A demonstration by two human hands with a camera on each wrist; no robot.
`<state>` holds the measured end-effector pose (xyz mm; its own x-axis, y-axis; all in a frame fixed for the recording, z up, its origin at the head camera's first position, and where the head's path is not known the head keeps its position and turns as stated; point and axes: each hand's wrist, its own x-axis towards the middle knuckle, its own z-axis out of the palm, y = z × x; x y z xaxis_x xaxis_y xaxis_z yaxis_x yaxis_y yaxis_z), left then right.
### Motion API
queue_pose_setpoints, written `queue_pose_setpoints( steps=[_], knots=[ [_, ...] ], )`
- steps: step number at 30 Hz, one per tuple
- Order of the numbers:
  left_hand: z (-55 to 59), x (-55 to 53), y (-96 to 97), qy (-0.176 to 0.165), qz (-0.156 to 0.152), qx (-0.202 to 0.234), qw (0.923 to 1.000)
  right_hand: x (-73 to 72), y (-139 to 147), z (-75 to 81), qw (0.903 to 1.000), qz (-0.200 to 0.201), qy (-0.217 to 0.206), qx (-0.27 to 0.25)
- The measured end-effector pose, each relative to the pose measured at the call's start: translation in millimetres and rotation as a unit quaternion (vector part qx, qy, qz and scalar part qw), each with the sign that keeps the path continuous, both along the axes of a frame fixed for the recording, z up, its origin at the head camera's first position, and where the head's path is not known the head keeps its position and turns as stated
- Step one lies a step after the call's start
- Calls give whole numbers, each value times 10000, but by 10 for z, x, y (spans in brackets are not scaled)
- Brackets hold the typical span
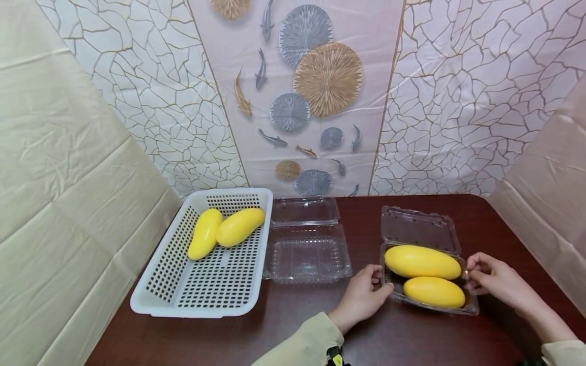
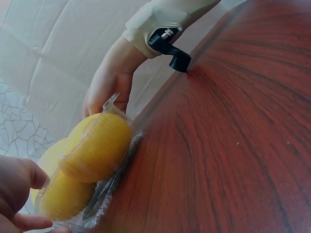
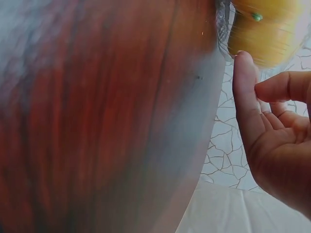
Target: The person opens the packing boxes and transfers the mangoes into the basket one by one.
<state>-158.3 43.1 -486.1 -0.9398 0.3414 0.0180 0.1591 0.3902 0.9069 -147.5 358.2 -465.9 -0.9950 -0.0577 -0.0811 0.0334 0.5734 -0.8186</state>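
Observation:
Two yellow mangoes, a larger one (image 1: 422, 262) behind a smaller one (image 1: 434, 292), lie side by side in a clear plastic clamshell box (image 1: 394, 294) on the right of the table. The box's lid (image 1: 418, 230) is folded back, away from the person. My left hand (image 1: 361, 297) grips the box's left edge between thumb and fingers; in the left wrist view the thumb (image 2: 36, 174) lies against the plastic. At the opposite side my right hand (image 1: 496, 282) pinches the rim with thumb and forefinger. The right wrist view shows that forefinger (image 3: 244, 82) stretched along the box.
A white perforated basket (image 1: 153, 308) stands at the left, holding two more mangoes (image 1: 205, 235) (image 1: 240, 227). Beside it another clear clamshell box (image 1: 306, 254) lies with its lid raised at the back. Fabric walls enclose the dark wooden table (image 1: 293, 325).

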Motion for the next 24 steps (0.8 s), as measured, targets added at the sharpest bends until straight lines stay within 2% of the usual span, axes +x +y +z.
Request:
queue_pose_setpoints(
  steps=[8,14,16,18,20,24],
  knots=[
    [20,-2,4,70,-30,-84,9999,-18,-27,-2,9990,200,371,176],
    [24,1,-18,37,-149,-18,9999,-35,-54,26,9997,109,46,209],
    [40,5,-30,153,-258,-10,9995,-42,-62,33,9998,40,-29,181],
    [69,11,-39,500,-403,-181,9978,-46,-70,34,9999,18,-16,166],
    [110,24,-43,1021,-523,-505,9921,-49,-77,33,9999,32,41,139],
    [214,38,-30,1997,-653,-1201,9703,-59,-85,26,9997,99,189,103]
  ],
)
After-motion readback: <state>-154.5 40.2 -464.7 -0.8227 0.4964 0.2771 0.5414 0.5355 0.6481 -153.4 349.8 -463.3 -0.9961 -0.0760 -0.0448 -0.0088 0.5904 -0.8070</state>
